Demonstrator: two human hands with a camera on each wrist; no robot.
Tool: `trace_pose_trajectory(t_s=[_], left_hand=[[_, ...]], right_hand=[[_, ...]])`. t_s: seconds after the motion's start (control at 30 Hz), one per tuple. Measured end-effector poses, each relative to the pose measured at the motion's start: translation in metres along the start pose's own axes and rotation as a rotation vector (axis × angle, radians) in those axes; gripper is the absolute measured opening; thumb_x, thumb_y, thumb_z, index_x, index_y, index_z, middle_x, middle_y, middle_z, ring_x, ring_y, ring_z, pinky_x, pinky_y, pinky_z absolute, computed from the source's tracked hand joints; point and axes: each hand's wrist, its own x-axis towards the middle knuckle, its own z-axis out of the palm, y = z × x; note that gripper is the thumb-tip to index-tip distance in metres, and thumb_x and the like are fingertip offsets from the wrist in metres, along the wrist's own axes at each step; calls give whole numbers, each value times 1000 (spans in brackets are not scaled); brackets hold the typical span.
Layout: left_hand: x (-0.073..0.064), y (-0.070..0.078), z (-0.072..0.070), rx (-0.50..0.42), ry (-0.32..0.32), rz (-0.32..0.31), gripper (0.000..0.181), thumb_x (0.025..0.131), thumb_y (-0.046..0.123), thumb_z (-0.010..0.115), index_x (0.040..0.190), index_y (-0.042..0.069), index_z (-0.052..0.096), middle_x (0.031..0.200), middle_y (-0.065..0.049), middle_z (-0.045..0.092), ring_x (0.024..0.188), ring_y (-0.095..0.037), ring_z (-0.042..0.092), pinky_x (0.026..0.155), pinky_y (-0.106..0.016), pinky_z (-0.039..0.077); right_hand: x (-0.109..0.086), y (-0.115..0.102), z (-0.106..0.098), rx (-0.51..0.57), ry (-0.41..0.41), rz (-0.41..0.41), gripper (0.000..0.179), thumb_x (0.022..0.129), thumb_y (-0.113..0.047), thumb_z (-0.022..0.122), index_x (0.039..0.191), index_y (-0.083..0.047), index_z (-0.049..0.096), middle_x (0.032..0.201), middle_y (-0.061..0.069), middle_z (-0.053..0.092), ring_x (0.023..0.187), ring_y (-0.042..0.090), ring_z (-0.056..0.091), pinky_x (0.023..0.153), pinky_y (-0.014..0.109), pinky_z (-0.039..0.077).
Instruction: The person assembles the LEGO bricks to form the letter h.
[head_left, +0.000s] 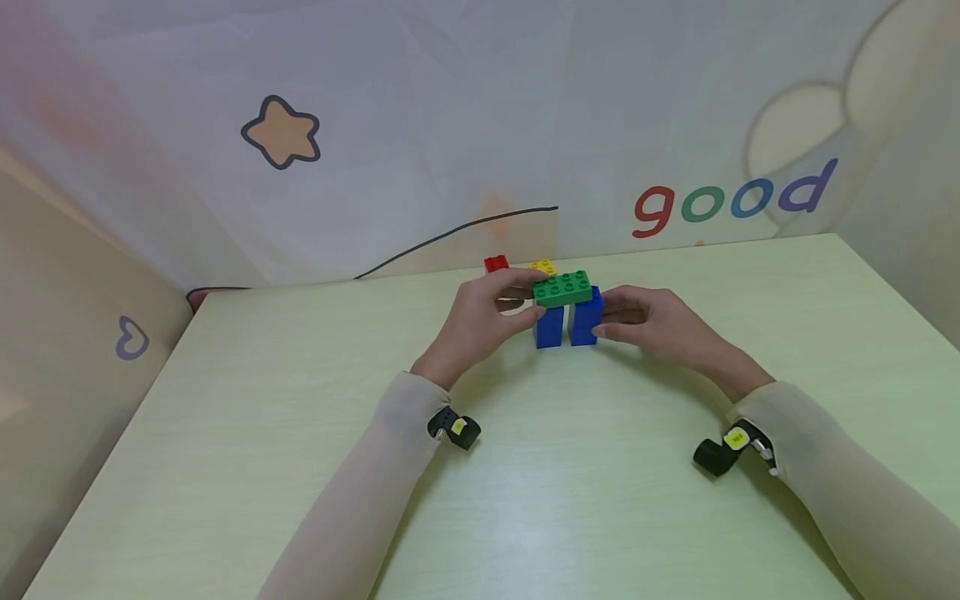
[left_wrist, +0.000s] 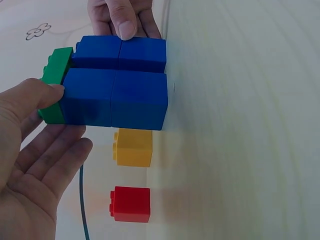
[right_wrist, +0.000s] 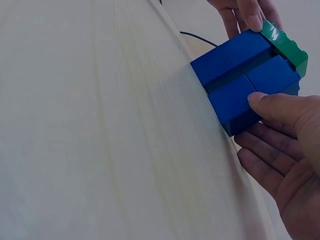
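Observation:
Two short blue columns stand side by side with a narrow gap, the left blue column (head_left: pixel 549 327) and the right blue column (head_left: pixel 586 319). Each is two blocks high in the left wrist view. Across their tops lies a green building block (head_left: pixel 564 288), studs up, with a corner of the right column showing past its end. My left hand (head_left: pixel 487 314) pinches the green block's left end, thumb in front and fingers behind. On the other side, my right hand (head_left: pixel 660 323) grips the right column (right_wrist: pixel 255 92) between thumb and fingers.
Behind the columns, near the table's back edge, are a yellow block (left_wrist: pixel 134 147) and a red block (left_wrist: pixel 131 204), set apart. A printed backdrop (head_left: pixel 420 150) rises behind the pale table (head_left: pixel 300 467). Each wrist carries a small black camera.

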Motion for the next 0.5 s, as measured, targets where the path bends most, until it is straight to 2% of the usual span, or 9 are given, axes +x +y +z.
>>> trace_pose_trajectory(t_s=[0.5], left_hand=[[0,1,-1,44,-9,28,44,98,4,77,141,7,67,132,-13,70,120,-36,69,101,-42,58]], right_hand=[[0,-1,0,9,-8,-16,49,103,-16,74,145,2,58,135,20,68,125,36,66,108,51,52]])
